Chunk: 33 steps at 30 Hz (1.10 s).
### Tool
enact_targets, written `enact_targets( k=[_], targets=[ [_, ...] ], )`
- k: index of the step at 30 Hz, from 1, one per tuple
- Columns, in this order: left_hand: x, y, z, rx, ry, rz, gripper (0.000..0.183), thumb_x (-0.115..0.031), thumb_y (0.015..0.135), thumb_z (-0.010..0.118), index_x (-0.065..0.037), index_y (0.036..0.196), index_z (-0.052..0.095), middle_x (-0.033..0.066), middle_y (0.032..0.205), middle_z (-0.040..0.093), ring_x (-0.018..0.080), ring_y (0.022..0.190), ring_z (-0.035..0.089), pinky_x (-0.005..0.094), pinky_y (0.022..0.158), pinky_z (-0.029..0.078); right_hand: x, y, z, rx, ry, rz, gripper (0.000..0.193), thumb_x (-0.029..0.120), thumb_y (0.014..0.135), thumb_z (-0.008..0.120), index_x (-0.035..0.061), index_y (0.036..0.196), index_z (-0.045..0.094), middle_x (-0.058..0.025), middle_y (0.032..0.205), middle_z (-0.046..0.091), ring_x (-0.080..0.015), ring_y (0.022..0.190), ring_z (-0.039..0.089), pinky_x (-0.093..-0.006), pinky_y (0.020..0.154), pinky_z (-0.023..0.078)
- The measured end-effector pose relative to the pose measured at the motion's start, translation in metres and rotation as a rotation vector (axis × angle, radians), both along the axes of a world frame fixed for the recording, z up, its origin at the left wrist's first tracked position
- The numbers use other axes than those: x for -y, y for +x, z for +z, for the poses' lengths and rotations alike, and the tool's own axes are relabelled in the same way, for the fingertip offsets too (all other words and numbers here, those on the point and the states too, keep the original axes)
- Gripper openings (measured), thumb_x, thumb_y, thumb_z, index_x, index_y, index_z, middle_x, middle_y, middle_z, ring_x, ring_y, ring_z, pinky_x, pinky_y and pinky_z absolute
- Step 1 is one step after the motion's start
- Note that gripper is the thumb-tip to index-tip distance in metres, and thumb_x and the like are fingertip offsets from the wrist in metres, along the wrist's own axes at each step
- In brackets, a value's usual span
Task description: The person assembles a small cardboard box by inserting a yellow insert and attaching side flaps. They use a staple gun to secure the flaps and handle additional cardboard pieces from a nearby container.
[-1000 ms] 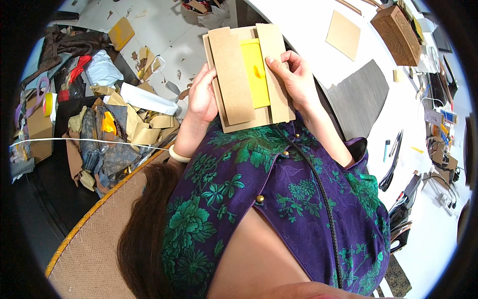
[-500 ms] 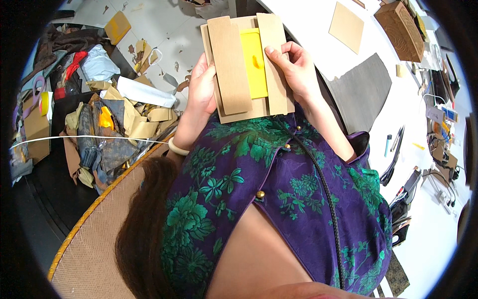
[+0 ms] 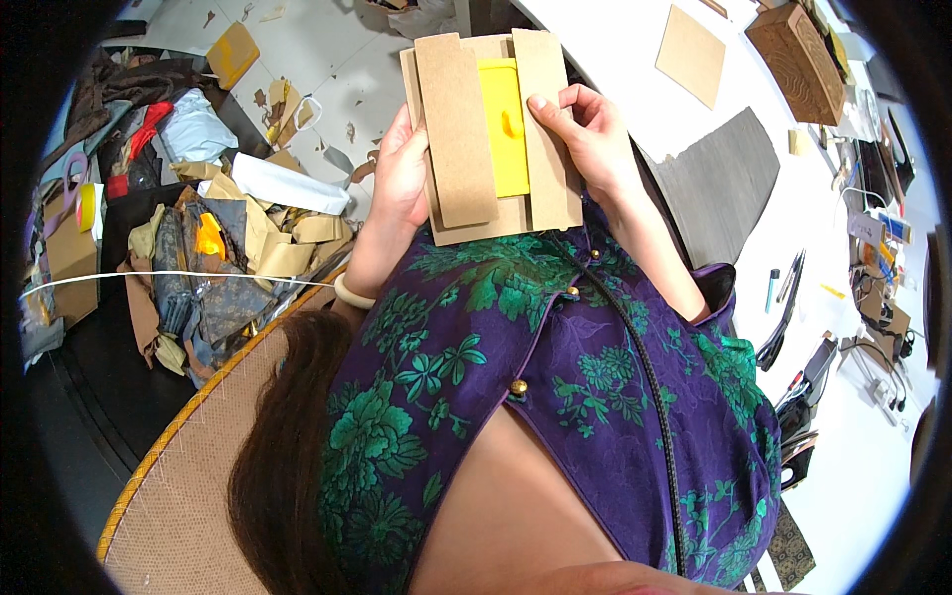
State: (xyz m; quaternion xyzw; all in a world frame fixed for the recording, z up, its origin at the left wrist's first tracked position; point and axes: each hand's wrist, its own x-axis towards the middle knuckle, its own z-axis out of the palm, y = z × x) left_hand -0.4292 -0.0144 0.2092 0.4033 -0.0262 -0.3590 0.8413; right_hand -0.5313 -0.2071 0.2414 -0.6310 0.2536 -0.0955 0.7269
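Between my hands, above my lap, is a brown cardboard panel (image 3: 461,149). Two upright cardboard strips lie on its front, with a yellow rectangular piece (image 3: 508,164) showing in the gap between them. A small raised yellow knob stands out from that piece. My left hand (image 3: 400,164) is closed on the panel's left edge, thumb in front and most fingers hidden behind. At the right side my right hand (image 3: 587,134) grips the edge, its thumb pressed on the right strip near the knob and its fingers curled at the rim.
On the white table (image 3: 793,297) to the right lie a dark grey sheet (image 3: 719,188), a square cardboard piece (image 3: 691,55), a wooden block (image 3: 796,61) and a teal pen (image 3: 772,288). Scraps and paper bags (image 3: 268,218) pile up at left. A white cable (image 3: 178,274) crosses there.
The cardboard panel has tilted very slightly, its lower right edge shifting a little left. Both hands keep the same hold.
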Motion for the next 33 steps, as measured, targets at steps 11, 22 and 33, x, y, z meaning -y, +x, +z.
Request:
enact_targets(
  k=[11,22,33],
  targets=[
    [0.001,-0.002,0.012,0.124,0.16,-0.013,0.039,-0.011,0.096,0.067,0.001,0.129,0.05,0.0129,0.121,0.065,0.0188,0.106,0.067,0.0322,0.09,0.056,-0.002,0.002,0.002,-0.044,-0.031,0.014,0.023,0.026,0.093,0.074,0.0082,0.086,0.062,0.0027,0.081,0.065,-0.003,0.07,0.057,-0.0194,0.066,0.047],
    [-0.001,-0.003,0.006,0.093,0.158,-0.012,0.042,-0.009,0.092,0.072,0.001,0.126,0.05,0.0134,0.118,0.066,0.0192,0.103,0.067,0.0328,0.089,0.056,-0.001,0.004,-0.011,-0.031,-0.127,0.002,0.029,0.033,0.094,0.072,0.0055,0.091,0.064,0.0033,0.077,0.062,-0.0035,0.067,0.053,-0.021,0.061,0.044],
    [-0.002,-0.004,0.009,0.087,0.161,-0.026,0.042,-0.007,0.091,0.072,0.003,0.126,0.051,0.015,0.118,0.066,0.0207,0.103,0.068,0.0339,0.089,0.056,-0.002,0.004,-0.008,-0.028,-0.224,0.03,0.027,0.033,0.095,0.071,0.0073,0.09,0.062,0.0042,0.077,0.061,-0.0028,0.068,0.054,-0.02,0.063,0.045]
  ],
)
